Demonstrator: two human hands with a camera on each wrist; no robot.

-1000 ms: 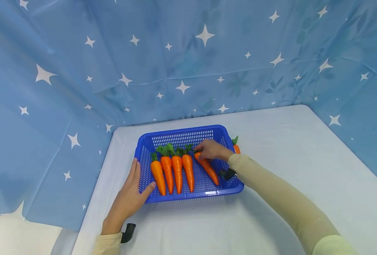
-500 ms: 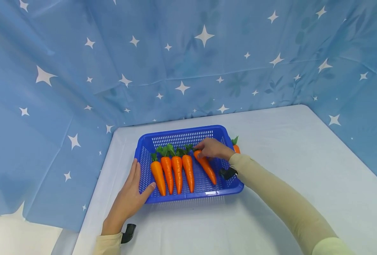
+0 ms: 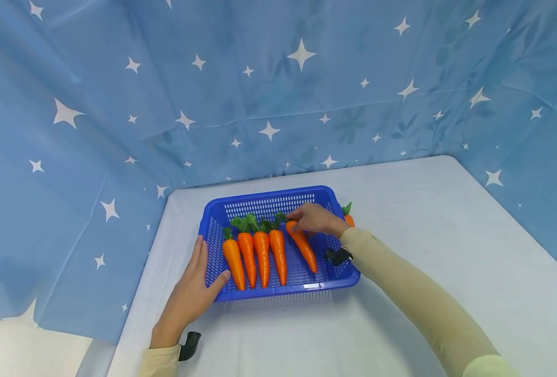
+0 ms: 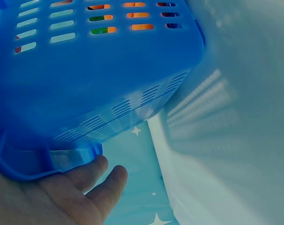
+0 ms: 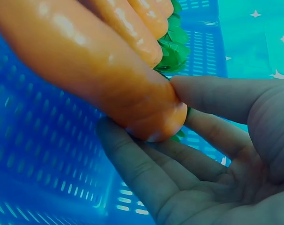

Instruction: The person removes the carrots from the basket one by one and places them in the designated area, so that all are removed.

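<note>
A blue plastic basket (image 3: 274,293) holds several orange carrots with green tops, four side by side at its left and middle. The right hand (image 3: 312,219) pinches the thick top end of a separate carrot (image 3: 305,250), which lies slanted to the right of that row. In the right wrist view the thumb and fingers of the right hand (image 5: 203,154) are on either side of the carrot (image 5: 109,79). At the basket's left side the left hand (image 3: 191,285) rests on the rim with fingers straight; the left wrist view shows the left hand (image 4: 81,192) under the rim (image 4: 34,176).
Another carrot (image 3: 349,220) stands out just beyond the basket's right side, partly hidden by the right arm. The basket sits on a white-covered table (image 3: 424,209). Blue curtains (image 3: 269,78) with white stars hang behind and at both sides.
The carrot in the right hand has shifted slightly left, its tip swinging toward the row and lying less slanted. The left hand and the basket have stayed in place.
</note>
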